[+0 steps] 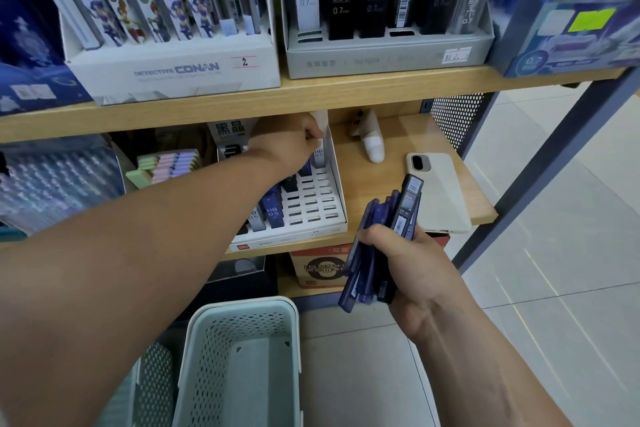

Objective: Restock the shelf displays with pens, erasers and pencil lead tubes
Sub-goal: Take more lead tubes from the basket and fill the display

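Pencil lead tubes, flat and of translucent purple plastic, fan from the clenched grip of the right hand in front of a wooden shelf; they overlap too much to count. The left hand reaches to the back of 1 white slotted tray on that shelf, fingers curled, though what they grasp is hidden. 1 smooth pale phone lies near the tray, and 1 perforated plastic basket sits below.

Bare left hand, bare right hand. Left forearm bare to frame edge. Right forearm bare too, raised veins, tendon lines near wrist.
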A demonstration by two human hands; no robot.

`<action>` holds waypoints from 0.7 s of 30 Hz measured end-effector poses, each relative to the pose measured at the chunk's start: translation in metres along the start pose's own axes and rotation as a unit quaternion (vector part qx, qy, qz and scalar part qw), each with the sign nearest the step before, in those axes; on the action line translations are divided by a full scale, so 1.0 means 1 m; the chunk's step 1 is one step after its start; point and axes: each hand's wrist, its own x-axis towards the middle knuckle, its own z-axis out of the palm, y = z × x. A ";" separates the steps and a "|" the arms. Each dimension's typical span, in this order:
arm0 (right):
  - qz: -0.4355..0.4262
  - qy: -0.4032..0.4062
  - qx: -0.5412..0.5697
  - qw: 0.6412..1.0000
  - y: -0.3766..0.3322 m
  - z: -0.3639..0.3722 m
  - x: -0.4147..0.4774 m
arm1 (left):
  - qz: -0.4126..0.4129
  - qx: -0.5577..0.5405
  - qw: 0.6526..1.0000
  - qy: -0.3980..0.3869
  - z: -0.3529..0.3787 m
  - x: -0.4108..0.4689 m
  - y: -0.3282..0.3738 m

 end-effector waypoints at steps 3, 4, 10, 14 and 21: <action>-0.001 0.001 -0.003 1.000 0.000 0.001 0.000 | 0.002 0.004 1.000 -0.013 -0.002 -0.001 0.001; -0.002 0.000 -0.003 1.000 0.000 0.001 0.000 | 0.002 0.001 1.000 -0.017 -0.003 -0.002 0.001; -0.009 -0.009 0.001 1.000 -0.001 0.005 -0.001 | 0.032 -0.018 0.999 -0.021 -0.008 -0.021 0.005; -0.013 -0.011 -0.005 1.000 0.001 0.009 -0.001 | 0.054 -0.016 0.998 -0.034 -0.008 -0.034 0.007; -0.016 -0.011 0.009 1.000 0.001 0.012 -0.002 | 0.132 0.096 0.986 0.014 -0.004 -0.035 0.005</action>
